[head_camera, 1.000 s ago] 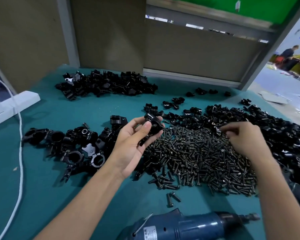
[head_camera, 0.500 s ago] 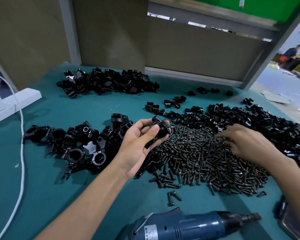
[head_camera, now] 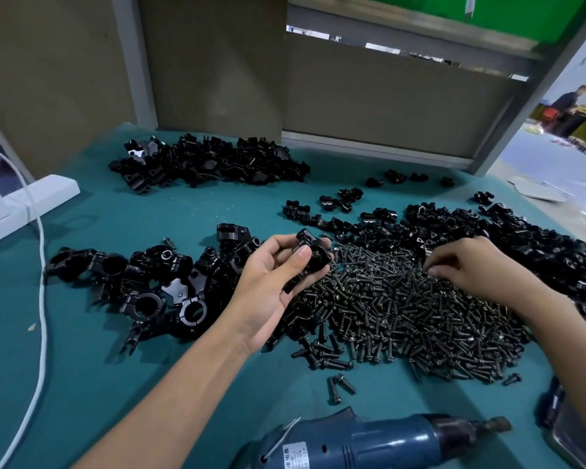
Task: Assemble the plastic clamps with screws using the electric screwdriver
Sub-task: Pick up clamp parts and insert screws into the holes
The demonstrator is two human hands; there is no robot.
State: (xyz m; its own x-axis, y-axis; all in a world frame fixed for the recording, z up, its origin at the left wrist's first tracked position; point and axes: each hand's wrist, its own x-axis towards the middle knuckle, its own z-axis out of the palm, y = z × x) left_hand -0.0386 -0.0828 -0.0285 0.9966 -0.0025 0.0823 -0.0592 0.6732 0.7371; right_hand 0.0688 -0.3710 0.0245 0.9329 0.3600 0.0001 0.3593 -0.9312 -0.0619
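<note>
Judging from the head view, the job looks well begun but far from over. A cluster of ring-shaped clamps [head_camera: 142, 286] that appear already joined lies at the left of the teal table [head_camera: 115, 384]. A large heap of loose clamp halves [head_camera: 538, 245] at the right, a back pile [head_camera: 210, 162] and a broad spread of screws [head_camera: 403, 316] in the middle wait their turn. The electric screwdriver [head_camera: 386, 441] lies untouched at the near edge.

The left hand [head_camera: 268, 292], palm up, is raised over the left edge of the screws, fingers and thumb curled round one black clamp piece [head_camera: 313, 253]. No screw shows in it (its far side is hidden). The right hand [head_camera: 471, 265] reaches down onto the screws near their far edge, fingers bent and fingertips [head_camera: 432, 270] touching them; whether they have pinched one I cannot tell. The step in hand seems to be fetching a screw for the held piece, with the driving not yet done.
</note>
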